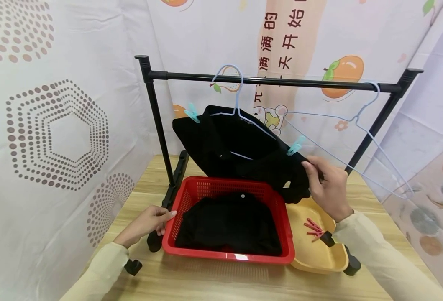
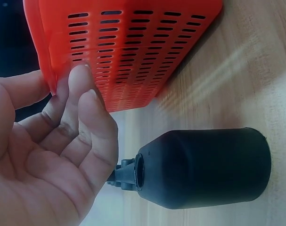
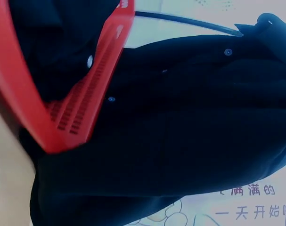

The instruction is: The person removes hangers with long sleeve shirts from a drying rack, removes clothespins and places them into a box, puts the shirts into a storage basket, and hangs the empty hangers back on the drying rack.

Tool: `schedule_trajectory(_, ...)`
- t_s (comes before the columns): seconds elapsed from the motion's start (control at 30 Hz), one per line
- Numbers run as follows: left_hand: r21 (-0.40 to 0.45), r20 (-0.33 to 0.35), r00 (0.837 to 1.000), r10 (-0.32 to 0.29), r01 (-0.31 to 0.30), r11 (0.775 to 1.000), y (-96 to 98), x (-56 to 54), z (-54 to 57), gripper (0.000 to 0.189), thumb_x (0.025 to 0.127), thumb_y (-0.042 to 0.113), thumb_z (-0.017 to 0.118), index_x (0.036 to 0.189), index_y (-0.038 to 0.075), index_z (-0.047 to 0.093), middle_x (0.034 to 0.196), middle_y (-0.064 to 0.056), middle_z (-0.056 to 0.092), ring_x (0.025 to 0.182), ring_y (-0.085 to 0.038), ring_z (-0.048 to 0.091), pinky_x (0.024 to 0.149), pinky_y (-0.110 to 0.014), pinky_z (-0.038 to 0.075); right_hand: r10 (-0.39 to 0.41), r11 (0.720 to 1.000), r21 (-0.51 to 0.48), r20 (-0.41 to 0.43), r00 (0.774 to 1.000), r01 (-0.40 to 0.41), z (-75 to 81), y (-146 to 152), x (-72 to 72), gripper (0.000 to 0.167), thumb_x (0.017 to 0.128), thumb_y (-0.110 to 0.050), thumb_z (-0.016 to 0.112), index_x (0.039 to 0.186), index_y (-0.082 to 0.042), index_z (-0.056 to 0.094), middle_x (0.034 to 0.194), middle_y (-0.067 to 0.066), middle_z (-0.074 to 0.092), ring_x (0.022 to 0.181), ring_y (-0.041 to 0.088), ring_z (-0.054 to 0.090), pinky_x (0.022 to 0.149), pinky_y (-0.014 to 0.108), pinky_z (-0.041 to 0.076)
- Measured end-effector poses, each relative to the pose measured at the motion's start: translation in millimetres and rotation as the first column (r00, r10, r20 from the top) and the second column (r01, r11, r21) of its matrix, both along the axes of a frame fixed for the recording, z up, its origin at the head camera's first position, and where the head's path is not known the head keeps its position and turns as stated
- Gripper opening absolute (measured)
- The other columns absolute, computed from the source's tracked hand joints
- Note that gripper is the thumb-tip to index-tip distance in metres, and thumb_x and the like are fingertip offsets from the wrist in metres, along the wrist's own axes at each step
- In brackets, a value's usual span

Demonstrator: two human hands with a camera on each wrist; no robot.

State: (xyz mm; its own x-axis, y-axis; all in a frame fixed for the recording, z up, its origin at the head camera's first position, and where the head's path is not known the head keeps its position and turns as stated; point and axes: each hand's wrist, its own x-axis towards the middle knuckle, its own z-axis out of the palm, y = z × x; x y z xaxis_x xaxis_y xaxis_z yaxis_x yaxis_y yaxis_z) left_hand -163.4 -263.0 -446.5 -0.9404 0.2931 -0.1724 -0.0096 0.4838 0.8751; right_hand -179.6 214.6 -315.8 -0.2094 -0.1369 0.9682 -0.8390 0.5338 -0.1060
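Observation:
A black buttoned shirt hangs from a light blue hanger on the black rail. Two teal clothespins clip it, one at each side. My right hand pinches the shirt's edge just below the right clothespin. My left hand holds the left rim of a red basket, thumb over the rim and fingers curled against the outer wall in the left wrist view. More black clothing with a white button lies in the basket. In the right wrist view, the shirt spreads beside the basket wall.
A second blue hanger hangs at the right of the rack. Right of the basket, a yellow tray holds several red clothespins. The rack's black feet stand on the wooden table.

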Motion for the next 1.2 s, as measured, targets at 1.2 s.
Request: schedule_trajectory(1.2,0.012,-0.03,0.999,0.031,-0.031,0.999,1.4,3.2,-0.2,0.046,0.104,0.038,0.062,0.073,0.003,0.059,0.065,-0.013,0.065,0.058,-0.024,0.063,0.059,-0.037,0.056,0.152,0.988,-0.029,0.399,0.904,-0.154,-35.4,21.1,49.8,0.025,0.087,0.025,0.061,0.094,0.002,0.071,0.068,-0.002,0.049,0.059,0.001,0.039,0.05,0.019,0.032)
